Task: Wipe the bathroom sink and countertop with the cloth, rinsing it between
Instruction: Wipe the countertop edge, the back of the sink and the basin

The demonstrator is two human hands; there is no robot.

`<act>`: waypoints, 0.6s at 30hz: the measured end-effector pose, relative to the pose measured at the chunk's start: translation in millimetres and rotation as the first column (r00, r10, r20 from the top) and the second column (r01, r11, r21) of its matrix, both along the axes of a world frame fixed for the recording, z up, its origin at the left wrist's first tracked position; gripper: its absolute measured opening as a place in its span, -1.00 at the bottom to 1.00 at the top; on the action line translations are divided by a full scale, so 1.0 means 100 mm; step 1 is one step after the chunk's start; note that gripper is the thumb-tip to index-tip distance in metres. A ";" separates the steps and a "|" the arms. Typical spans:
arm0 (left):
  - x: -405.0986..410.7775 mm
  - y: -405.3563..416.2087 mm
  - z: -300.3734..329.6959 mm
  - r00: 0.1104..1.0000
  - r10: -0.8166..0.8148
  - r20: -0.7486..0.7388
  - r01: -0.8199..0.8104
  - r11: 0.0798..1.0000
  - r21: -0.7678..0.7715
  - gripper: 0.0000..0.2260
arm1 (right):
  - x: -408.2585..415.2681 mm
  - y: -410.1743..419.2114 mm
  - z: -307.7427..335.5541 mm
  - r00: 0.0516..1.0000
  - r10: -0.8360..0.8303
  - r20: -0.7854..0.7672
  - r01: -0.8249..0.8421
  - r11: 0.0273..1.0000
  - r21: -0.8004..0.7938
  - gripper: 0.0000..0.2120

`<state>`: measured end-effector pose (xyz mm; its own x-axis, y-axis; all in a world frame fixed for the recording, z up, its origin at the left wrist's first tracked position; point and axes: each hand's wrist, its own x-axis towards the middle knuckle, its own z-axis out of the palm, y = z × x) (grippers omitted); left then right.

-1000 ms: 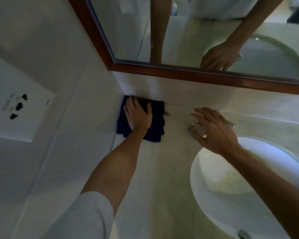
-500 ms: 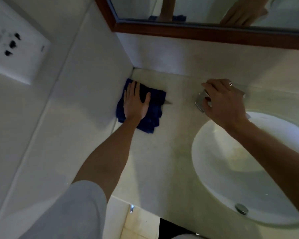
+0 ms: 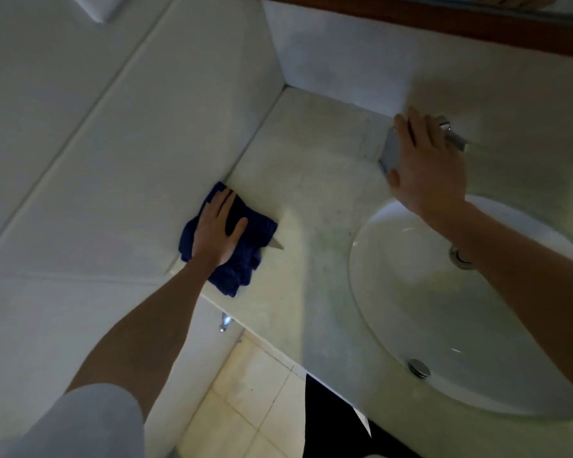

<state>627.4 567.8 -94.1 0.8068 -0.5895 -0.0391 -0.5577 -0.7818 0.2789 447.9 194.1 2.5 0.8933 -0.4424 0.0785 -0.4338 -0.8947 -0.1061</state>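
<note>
Countertop (image 3: pixel 311 200): L hand (image 3: pixel 214 234) fingers flat on cloth (image 3: pixel 245 256).

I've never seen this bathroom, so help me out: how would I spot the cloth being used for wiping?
Start at the round white sink and move left across the pale countertop to where it meets the tiled side wall. There the left hand presses flat on a crumpled cloth. It is dark navy blue, the only dark thing on the pale countertop.
</note>
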 end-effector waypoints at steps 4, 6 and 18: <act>-0.21 0.46 -0.02 0.999 -0.022 0.034 0.021 0.999 0.036 -0.40 | 0.01 0.00 0.01 0.999 0.032 0.005 -0.032 0.999 0.018 -0.19; -0.26 0.57 -0.04 0.997 -0.029 0.071 0.025 0.998 0.056 -0.40 | 0.02 -0.01 0.01 1.000 0.024 0.007 -0.024 0.999 0.026 -0.19; -1.33 0.08 -0.04 0.984 0.176 0.017 -0.177 0.981 0.076 -0.37 | 0.08 0.04 0.05 1.000 0.014 -0.012 -0.013 0.999 0.043 -0.13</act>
<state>494.7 575.9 -97.6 0.8984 -0.4335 -0.0702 -0.4116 -0.8870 0.2095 455.7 197.6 7.4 0.9002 -0.4329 0.0483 -0.4231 -0.8953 -0.1393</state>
